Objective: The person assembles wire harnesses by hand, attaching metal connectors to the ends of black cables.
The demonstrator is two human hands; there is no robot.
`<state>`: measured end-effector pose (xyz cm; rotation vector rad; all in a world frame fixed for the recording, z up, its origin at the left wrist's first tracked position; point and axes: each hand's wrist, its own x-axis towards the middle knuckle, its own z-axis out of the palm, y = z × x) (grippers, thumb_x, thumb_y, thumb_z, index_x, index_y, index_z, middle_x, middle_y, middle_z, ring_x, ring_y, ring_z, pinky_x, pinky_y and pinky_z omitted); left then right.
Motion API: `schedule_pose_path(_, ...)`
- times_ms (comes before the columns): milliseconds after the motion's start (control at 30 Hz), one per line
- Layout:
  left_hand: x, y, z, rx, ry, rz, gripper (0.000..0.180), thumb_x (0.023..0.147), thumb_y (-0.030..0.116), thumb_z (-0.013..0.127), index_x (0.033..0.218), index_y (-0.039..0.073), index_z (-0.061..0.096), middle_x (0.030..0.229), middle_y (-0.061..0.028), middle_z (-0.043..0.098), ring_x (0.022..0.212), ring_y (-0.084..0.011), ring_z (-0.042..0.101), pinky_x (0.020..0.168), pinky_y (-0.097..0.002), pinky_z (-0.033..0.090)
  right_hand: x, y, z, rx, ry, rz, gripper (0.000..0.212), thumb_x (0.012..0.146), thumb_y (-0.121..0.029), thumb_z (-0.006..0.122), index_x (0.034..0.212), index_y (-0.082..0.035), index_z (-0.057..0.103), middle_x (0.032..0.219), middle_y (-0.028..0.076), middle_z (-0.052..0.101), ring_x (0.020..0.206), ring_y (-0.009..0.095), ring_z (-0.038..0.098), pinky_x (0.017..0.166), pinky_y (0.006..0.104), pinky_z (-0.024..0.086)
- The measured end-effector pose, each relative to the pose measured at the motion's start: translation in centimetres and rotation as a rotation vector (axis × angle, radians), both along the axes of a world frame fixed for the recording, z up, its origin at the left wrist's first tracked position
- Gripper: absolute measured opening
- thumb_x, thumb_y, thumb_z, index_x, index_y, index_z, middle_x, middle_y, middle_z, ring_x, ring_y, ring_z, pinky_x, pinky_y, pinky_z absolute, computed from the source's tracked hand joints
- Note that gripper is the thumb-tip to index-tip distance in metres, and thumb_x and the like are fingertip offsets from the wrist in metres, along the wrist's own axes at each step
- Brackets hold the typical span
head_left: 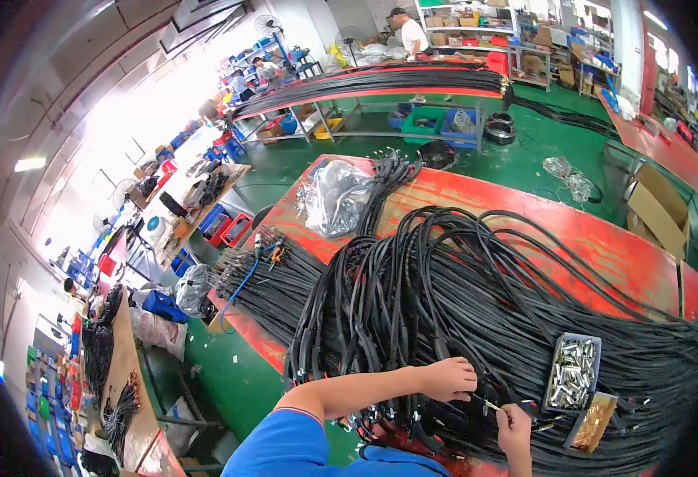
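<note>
My left hand (446, 379) reaches across from the left, its fingers curled closed around the end of a thin black cable. Close by on the right, the fingers of my right hand (514, 429) pinch a small, thin, pale piece (490, 405) at the cable's end; its kind is too small to make out. Under both hands lies a thick heap of black cables (396, 294), looped over toward me, with metal-tipped ends near my body. Right of my hands, an open box of silver metal connector sleeves (574, 374) rests on the cables, touching a small brownish-gold box (591, 423).
The red worktable (603, 246) carries a clear plastic bag (337, 199) and a blue-handled tool (273, 253) among cable ends. Beyond the green floor, another long table (365, 83) holds more cables. A person (409, 36) stands behind it. A cardboard box (657, 211) is at right.
</note>
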<state>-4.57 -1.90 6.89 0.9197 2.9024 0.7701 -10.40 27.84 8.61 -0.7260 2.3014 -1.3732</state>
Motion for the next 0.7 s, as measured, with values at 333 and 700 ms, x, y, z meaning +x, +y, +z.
schedule_pose_path(333, 0.4, 1.4, 1.9, -0.247, -0.107, -0.055, 0.019, 0.09, 0.03, 0.076, 0.097, 0.012, 0.072, 0.099, -0.0097, 0.071, 0.107, -0.0323, 0.066, 0.107, -0.0495, 0.045, 0.5, -0.8, -0.6, 0.009, -0.34, 0.0, 0.041, 0.112, -0.027, 0.057, 0.081, 0.0, 0.061, 0.067, 0.005, 0.058, 0.061, 0.014, 0.053, 0.06, 0.0351, 0.047)
schedule_pose_path(700, -0.3, 0.8, 3.5, 0.135, -0.035, 0.02, 0.018, 0.091, 0.02, 0.078, 0.102, 0.007, 0.071, 0.088, -0.0089, 0.068, 0.095, -0.0293, 0.066, 0.106, -0.0493, 0.045, -0.3, 0.4, 3.0, -0.017, 0.176, 0.055, 0.027, 0.094, -0.016, 0.08, 0.119, -0.008, 0.071, 0.098, 0.011, 0.073, 0.084, 0.029, 0.075, 0.073, 0.0391, 0.06)
